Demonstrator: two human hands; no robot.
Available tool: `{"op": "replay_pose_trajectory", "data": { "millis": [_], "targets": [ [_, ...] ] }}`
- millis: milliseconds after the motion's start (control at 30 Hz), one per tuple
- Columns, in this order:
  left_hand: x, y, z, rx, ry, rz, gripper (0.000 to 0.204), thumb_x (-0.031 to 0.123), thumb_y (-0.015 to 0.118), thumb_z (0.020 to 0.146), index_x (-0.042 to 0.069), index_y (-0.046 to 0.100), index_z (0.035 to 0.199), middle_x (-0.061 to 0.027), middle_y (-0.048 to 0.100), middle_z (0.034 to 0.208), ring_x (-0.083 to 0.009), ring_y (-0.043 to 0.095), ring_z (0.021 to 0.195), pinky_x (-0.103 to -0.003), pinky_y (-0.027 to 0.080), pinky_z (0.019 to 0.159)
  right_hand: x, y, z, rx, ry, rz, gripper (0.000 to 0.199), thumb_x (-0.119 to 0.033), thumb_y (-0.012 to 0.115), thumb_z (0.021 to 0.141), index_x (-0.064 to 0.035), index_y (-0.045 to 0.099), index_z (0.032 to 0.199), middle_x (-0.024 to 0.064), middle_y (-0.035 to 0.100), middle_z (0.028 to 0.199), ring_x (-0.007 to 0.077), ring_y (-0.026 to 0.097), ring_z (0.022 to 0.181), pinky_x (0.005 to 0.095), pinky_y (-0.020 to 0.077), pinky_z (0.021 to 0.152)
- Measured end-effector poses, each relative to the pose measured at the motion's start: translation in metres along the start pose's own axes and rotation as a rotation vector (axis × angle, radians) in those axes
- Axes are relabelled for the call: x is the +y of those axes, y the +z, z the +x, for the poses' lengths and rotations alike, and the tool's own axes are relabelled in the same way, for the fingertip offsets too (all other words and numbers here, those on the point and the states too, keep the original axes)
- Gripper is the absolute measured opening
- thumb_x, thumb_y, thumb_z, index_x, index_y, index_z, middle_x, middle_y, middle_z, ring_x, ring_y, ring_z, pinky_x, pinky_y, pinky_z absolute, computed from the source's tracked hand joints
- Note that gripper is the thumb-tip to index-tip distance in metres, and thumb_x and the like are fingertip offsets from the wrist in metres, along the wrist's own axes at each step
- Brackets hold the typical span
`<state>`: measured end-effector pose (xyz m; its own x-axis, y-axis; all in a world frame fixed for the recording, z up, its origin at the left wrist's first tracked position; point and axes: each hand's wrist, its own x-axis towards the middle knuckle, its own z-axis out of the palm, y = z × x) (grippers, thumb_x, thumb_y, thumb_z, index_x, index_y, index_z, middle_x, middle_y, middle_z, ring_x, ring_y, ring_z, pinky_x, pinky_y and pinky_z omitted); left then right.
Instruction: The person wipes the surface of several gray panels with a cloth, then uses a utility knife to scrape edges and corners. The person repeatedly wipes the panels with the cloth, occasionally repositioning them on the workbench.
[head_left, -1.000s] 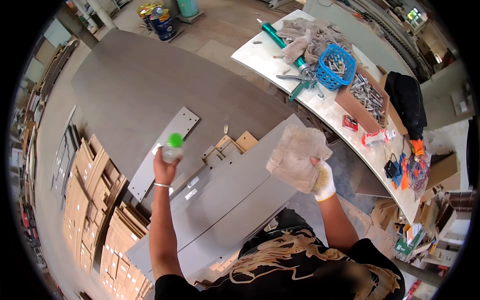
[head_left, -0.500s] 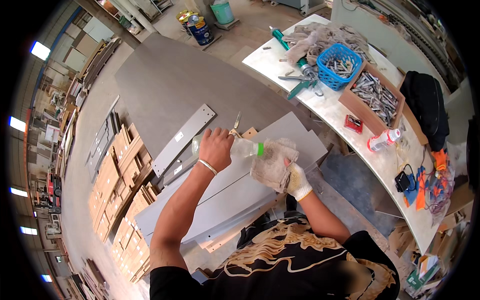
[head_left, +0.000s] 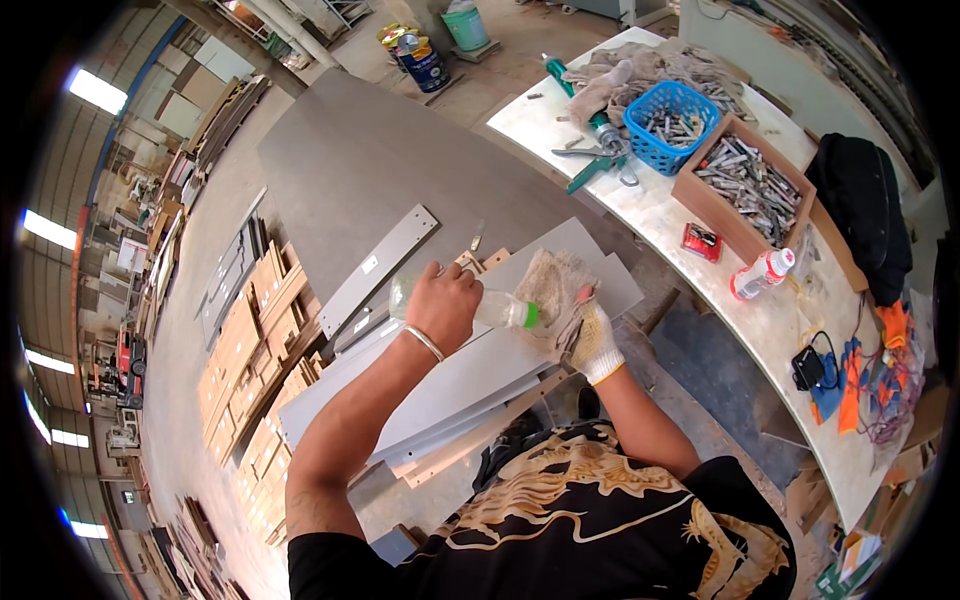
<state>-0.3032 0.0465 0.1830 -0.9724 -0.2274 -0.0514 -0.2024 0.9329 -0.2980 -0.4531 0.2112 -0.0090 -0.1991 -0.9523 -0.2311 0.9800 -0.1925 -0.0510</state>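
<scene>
My bare left hand (head_left: 447,303) is wrapped round a clear plastic bottle (head_left: 496,309) with a green cap, held on its side with the cap toward the right. In a white knit glove, my right hand (head_left: 594,342) grips a grey-beige rag (head_left: 548,278). The cap end rests against the rag or just in front of it; I cannot tell if they touch. Both are above grey panels (head_left: 470,370) stacked in front of me. Beyond my left hand lies a narrow grey strip with holes (head_left: 385,265), and a small knife-like tool (head_left: 477,237) is near it.
A white table (head_left: 650,225) curves along the right. It bears a blue basket (head_left: 660,155), a wooden box of small metal parts (head_left: 725,215), a caulking gun (head_left: 600,130), a red-and-white bottle (head_left: 762,274) and a red pack (head_left: 702,241). Wooden boards (head_left: 245,360) are stacked at left.
The rag has swung upward and its folds now reach behind the bottle's cap. My left hand with the bottle has moved slightly right and down. The whole view has shifted a little.
</scene>
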Motion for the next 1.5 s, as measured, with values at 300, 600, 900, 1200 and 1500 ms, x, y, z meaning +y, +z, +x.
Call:
{"op": "replay_pose_trajectory", "data": {
  "millis": [300, 600, 900, 1200, 1500],
  "targets": [
    [-0.041, -0.013, -0.004, 0.045, -0.118, 0.069, 0.016, 0.006, 0.067, 0.074, 0.011, 0.071, 0.089, -0.0024, 0.067, 0.092, -0.0196, 0.062, 0.098, -0.036, 0.044, 0.087, 0.035, 0.022, 0.005, -0.071, 0.04, -0.017, 0.069, -0.052, 0.056, 0.103, -0.01, 0.04, 0.156, 0.0153, 0.05, 0.153, 0.0358, 0.051, 0.139, 0.0551, 0.0415, 0.117],
    [-0.094, 0.031, -0.075, 0.153, -0.05, 0.062, 0.015, 0.006, 0.067, 0.067, 0.01, 0.068, 0.082, -0.0019, 0.065, 0.086, -0.0203, 0.062, 0.094, -0.035, 0.045, 0.083, 0.093, 0.061, 0.012, -0.129, 0.065, -0.025, 0.073, -0.055, 0.055, 0.102, -0.0105, 0.038, 0.157, 0.0141, 0.05, 0.154, 0.035, 0.049, 0.14, 0.0546, 0.0415, 0.117],
    [-0.136, 0.037, -0.114, 0.271, 0.015, -0.051, 0.013, 0.005, 0.066, 0.069, 0.009, 0.066, 0.081, -0.0022, 0.063, 0.087, -0.0213, 0.059, 0.092, -0.037, 0.044, 0.082, 0.167, 0.079, 0.042, -0.117, 0.093, -0.006, 0.075, -0.058, 0.055, 0.101, -0.0111, 0.038, 0.157, 0.0147, 0.05, 0.152, 0.0361, 0.051, 0.137, 0.0554, 0.0414, 0.117],
    [-0.161, 0.135, -0.17, 0.325, -0.161, -0.251, 0.018, 0.002, 0.067, 0.066, 0.009, 0.064, 0.083, -0.0047, 0.061, 0.088, -0.026, 0.058, 0.093, -0.041, 0.042, 0.084, 0.209, 0.07, 0.043, -0.036, -0.001, 0.038, 0.073, -0.057, 0.049, 0.104, -0.0136, 0.033, 0.16, 0.0159, 0.038, 0.162, 0.0383, 0.046, 0.143, 0.0563, 0.0422, 0.116],
    [-0.173, 0.261, -0.154, 0.562, -0.675, -0.734, 0.049, 0.021, 0.093, 0.064, 0.003, 0.069, 0.103, -0.0133, 0.067, 0.106, -0.0342, 0.058, 0.11, -0.046, 0.046, 0.09, 0.221, 0.055, -0.002, 0.211, -0.193, -0.109, 0.078, -0.059, 0.064, 0.096, -0.0114, 0.042, 0.154, 0.0174, 0.048, 0.152, 0.0405, 0.051, 0.137, 0.0617, 0.0464, 0.111]
  ]
}}
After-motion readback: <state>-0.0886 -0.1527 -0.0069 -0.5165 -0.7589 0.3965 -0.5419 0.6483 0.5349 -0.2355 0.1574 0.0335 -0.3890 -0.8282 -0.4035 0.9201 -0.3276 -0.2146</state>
